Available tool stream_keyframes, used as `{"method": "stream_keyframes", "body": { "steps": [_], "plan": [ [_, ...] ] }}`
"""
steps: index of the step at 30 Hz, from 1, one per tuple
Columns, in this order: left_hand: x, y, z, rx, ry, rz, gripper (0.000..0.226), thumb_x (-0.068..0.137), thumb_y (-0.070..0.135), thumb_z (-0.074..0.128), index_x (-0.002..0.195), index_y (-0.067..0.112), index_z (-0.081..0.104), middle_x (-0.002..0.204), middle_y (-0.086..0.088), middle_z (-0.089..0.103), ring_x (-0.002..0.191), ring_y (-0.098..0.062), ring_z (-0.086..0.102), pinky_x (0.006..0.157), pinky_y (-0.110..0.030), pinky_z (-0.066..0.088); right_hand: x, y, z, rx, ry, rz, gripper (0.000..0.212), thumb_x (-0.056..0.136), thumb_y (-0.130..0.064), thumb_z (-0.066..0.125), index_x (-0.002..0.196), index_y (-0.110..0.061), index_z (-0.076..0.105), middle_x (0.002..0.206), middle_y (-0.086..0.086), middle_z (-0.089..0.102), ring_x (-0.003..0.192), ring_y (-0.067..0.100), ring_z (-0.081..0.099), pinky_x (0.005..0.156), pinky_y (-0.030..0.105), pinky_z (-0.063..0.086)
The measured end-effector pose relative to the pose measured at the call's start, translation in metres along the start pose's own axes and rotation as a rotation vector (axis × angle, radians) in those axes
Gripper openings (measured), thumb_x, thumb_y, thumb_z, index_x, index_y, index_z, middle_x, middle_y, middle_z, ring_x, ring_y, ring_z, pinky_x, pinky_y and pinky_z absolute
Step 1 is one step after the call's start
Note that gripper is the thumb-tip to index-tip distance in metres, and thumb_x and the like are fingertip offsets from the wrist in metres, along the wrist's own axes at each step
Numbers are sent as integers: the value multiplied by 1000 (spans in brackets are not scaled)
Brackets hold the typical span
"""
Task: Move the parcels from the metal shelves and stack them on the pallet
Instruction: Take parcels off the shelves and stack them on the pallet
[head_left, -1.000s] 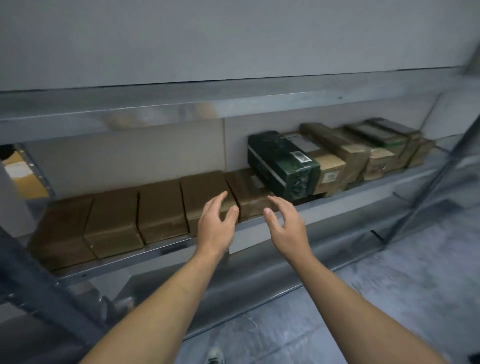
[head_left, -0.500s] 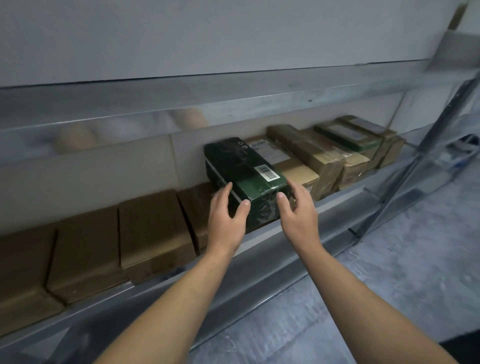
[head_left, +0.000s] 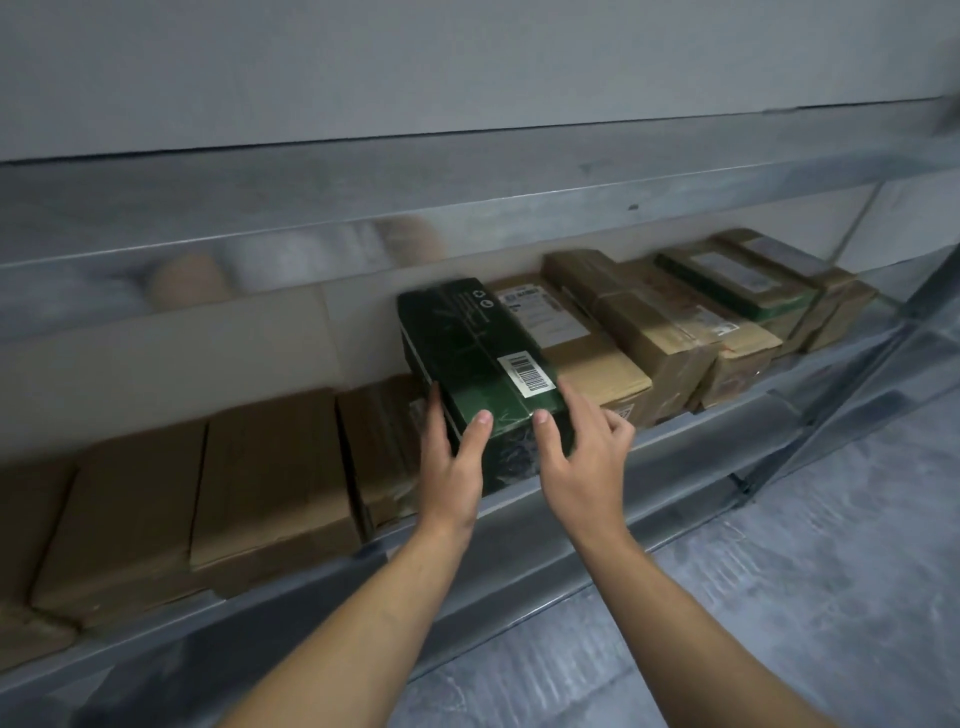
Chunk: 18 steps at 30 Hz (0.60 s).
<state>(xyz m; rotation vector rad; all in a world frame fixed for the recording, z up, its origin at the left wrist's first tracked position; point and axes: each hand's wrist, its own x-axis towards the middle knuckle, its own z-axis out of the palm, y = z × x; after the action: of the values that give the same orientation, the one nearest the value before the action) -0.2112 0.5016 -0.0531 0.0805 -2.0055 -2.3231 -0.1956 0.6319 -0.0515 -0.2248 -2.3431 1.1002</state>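
Note:
A dark green parcel (head_left: 467, 343) with a white barcode label stands on the metal shelf (head_left: 691, 441), its short end facing me. My left hand (head_left: 449, 467) grips its near left corner, fingers along the left side and thumb on the front face. On the near right corner sits my right hand (head_left: 582, 457), thumb on the front and fingers curled down the right side, beside a brown labelled parcel (head_left: 576, 358). The pallet is out of view.
Flat brown parcels (head_left: 270, 478) lie in a row to the left of the green one. More brown and green parcels (head_left: 675, 322) fill the shelf to the right. An upper shelf (head_left: 467, 208) overhangs closely. A slanted metal upright (head_left: 857, 389) stands right, with grey floor (head_left: 779, 597) below.
Both hands have reached from open air in front of the shelf to the green parcel and closed on its near corners. The view has shifted right and closer.

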Motion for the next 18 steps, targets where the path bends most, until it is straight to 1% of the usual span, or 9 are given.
{"method": "stream_keyframes", "body": {
  "steps": [2,4,6,9,11,13,14,16,18],
  "plan": [
    [-5,5,6,-39,27,17,45,82,51,65,116,76,49,135,18,61,126,-3,56,109,-35,43,-1,1,-2,51,-13,-19,54,97,-51,45,145,-28,49,139,-15,54,116,10,29,90,26,36],
    [-13,8,9,-73,63,36,46,85,40,61,123,64,51,130,20,64,122,0,59,105,-30,45,-4,0,-5,108,-41,-41,56,95,-56,43,145,-29,50,140,-17,51,118,8,28,92,17,32],
    [-23,8,11,-109,118,62,50,87,35,59,133,52,49,134,16,64,123,-2,59,106,-30,45,-8,0,-10,160,-92,-73,57,94,-58,42,144,-32,50,141,-20,47,123,8,31,93,6,26],
    [-45,8,12,-168,202,90,50,95,26,61,137,49,45,136,10,63,124,-8,61,107,-37,48,-16,3,-21,258,-216,-119,48,97,-51,47,143,-39,46,147,-19,44,131,2,35,98,6,23],
    [-62,9,15,-194,259,113,51,100,19,59,137,50,44,135,10,64,121,-10,63,104,-39,52,-20,7,-29,343,-285,-147,45,97,-52,48,141,-44,44,148,-19,43,135,-3,35,105,14,29],
    [-80,11,16,-200,321,152,54,94,23,62,139,48,44,133,13,64,121,-10,63,97,-34,55,-24,8,-36,449,-337,-148,45,96,-56,48,140,-47,45,149,-17,45,139,3,39,111,33,41],
    [-89,13,16,-198,350,173,56,91,26,62,139,48,44,132,14,65,121,-10,63,93,-31,56,-27,7,-38,503,-370,-139,45,95,-58,49,139,-50,45,148,-16,46,139,6,42,110,41,44],
    [-106,16,13,-179,415,222,58,87,27,61,139,47,44,133,16,63,122,-9,62,90,-27,55,-32,2,-41,598,-444,-119,46,93,-60,52,138,-56,45,146,-17,49,136,9,47,108,47,47],
    [-125,18,7,-159,481,265,58,87,27,62,139,46,45,140,13,58,125,-8,60,91,-26,54,-40,-6,-41,688,-527,-104,49,92,-59,55,139,-53,45,145,-14,52,134,8,50,107,46,49]
  ]
}}
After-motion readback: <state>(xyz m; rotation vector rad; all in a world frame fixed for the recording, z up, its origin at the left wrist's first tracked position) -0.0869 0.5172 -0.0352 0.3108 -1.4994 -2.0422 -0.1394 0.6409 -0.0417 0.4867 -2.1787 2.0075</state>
